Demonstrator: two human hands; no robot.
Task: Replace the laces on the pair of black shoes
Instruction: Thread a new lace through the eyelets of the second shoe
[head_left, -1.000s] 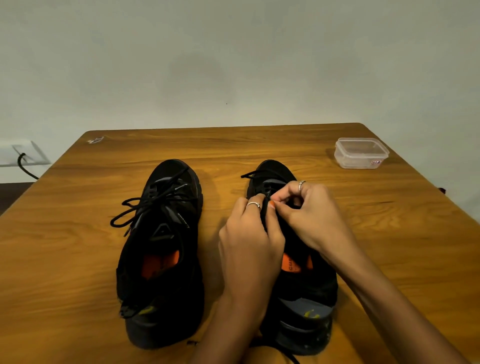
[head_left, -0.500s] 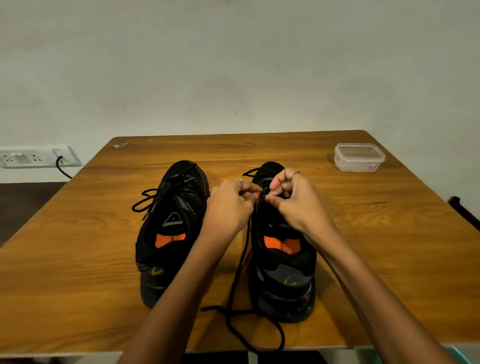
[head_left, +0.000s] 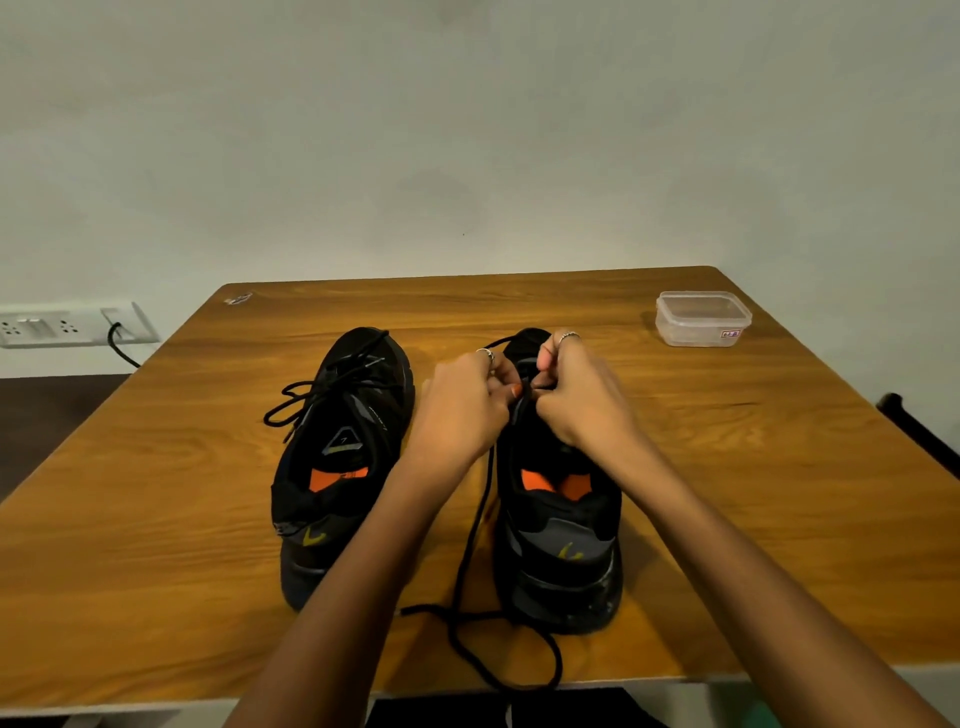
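Note:
Two black shoes with orange insoles stand side by side on the wooden table (head_left: 753, 467), toes pointing away from me. The left shoe (head_left: 340, 462) is laced, its bow loose over the tongue. Over the tongue of the right shoe (head_left: 561, 525) both my hands meet. My left hand (head_left: 465, 397) pinches the black lace (head_left: 470, 561) with curled fingers. My right hand (head_left: 576, 389) pinches the lace at the eyelets. The lace's free length hangs down between the shoes and loops on the table near the front edge.
A clear lidded plastic box (head_left: 702, 318) stands at the table's far right corner. A small wrapper (head_left: 238, 299) lies at the far left corner. A wall socket strip (head_left: 67, 325) with a plugged black cable sits left of the table. A dark object (head_left: 914, 431) juts in at the right edge.
The view has drawn back and the shoes look farther away. My hands have stayed together at the right shoe's eyelets, and the lace's loose tail now shows trailing to the front edge.

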